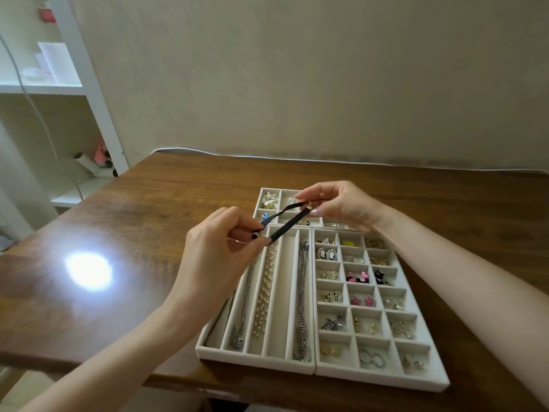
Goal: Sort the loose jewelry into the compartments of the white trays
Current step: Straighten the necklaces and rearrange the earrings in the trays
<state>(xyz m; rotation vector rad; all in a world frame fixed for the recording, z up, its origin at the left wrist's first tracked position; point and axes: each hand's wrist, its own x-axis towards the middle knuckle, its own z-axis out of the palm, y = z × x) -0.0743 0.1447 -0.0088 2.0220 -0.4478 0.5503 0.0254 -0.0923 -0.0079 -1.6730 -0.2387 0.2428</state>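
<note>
A black ribbon choker (289, 219) with small gold end clasps is stretched in the air between both hands, above the trays. My left hand (221, 248) pinches its folded lower end. My right hand (338, 205) pinches the clasp end. Below lies a white tray with long channels (255, 356); chains and a pearl strand fill some channels, and the channel between the pearl strand and the right-hand chain is bare. To its right sits a white grid tray (383, 379) with earrings and rings in small cells. A smaller white tray (258, 203) stands behind, partly hidden by my hands.
The trays sit on a dark wooden table (154, 209) near its front edge. A bright light glare (89, 270) marks the tabletop at left. A white cable (297, 157) runs along the wall. White shelves (59, 90) stand at far left.
</note>
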